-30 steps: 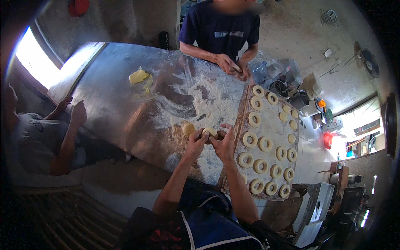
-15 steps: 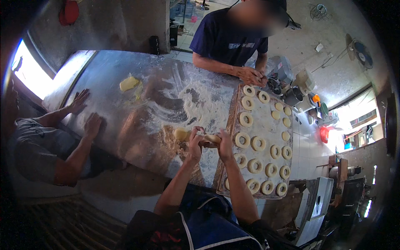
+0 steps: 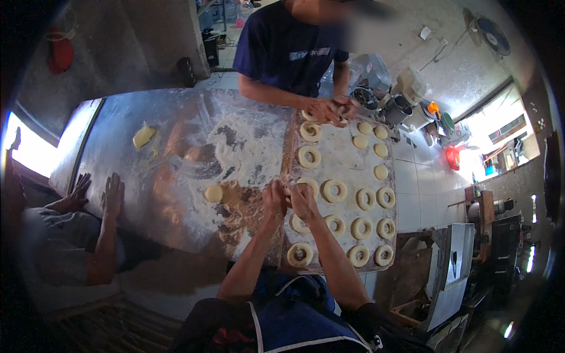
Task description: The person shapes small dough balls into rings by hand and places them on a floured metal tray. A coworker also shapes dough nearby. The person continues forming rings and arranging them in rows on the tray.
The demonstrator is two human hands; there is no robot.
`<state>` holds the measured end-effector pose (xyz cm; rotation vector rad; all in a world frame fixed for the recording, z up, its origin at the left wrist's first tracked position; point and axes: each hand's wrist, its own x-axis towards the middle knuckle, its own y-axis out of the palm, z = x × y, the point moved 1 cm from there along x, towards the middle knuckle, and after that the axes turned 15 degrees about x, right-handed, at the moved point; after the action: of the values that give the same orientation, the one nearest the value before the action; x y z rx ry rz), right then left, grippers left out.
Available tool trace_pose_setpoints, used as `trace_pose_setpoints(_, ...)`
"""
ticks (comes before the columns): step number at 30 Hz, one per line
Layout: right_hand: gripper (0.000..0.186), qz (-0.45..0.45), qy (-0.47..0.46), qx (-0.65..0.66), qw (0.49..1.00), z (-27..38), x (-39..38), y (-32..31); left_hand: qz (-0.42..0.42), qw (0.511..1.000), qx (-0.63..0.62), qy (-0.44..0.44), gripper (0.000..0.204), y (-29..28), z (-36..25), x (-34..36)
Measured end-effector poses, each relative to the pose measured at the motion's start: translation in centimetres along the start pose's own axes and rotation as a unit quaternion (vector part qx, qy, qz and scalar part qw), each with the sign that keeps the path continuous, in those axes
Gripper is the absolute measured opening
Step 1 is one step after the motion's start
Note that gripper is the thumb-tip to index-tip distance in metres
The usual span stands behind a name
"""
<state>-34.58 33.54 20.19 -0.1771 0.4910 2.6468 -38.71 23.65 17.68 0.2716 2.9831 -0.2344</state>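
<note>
My left hand and my right hand meet above the left edge of a floured tray. Fingers of both are curled in on a piece of dough, which they mostly hide; its shape cannot be made out. Rows of pale dough rings lie on the tray beside and beneath my right hand. Several small round dough pieces sit toward its right side. Left of my hands, one flat dough ball rests on the floury metal table.
Across the table, a person's hands work over the tray's far edge. Another person at the left rests both hands on the table's near left part. A yellow lump lies farther back. Buckets stand beyond the tray.
My view has turned rightward. Both hands have moved right with the dough, from the floured tabletop to the tray's edge, and closed in around it. The far person's hands now reach over the tray.
</note>
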Motion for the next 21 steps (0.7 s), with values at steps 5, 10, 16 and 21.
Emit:
trace_pose_setpoints(5, 0.034, -0.031, -0.076, -0.181, 0.98, 0.8, 0.4, -4.3, 0.059, 0.983, -0.131, -0.116, 0.035, 3.6, -2.3, 0.3)
trace_pose_setpoints(10, 0.046, -0.008, -0.004, -0.072, 0.997, 2.9, 1.9, -8.1, 0.049, 0.982, -0.179, -0.041, 0.04, 7.3, -1.1, 1.2)
trace_pose_setpoints(16, 0.061, -0.036, -0.036, -0.1, 0.994, 5.7, 1.9, -10.0, 0.02, 0.999, 0.035, -0.034, 0.032, 11.7, -0.5, 1.9)
trace_pose_setpoints(21, 0.063, 0.012, 0.021, -0.141, 0.99, 7.5, 2.6, -12.9, 0.013, 1.0, 0.006, 0.005, 0.033, 13.8, -2.8, 0.6)
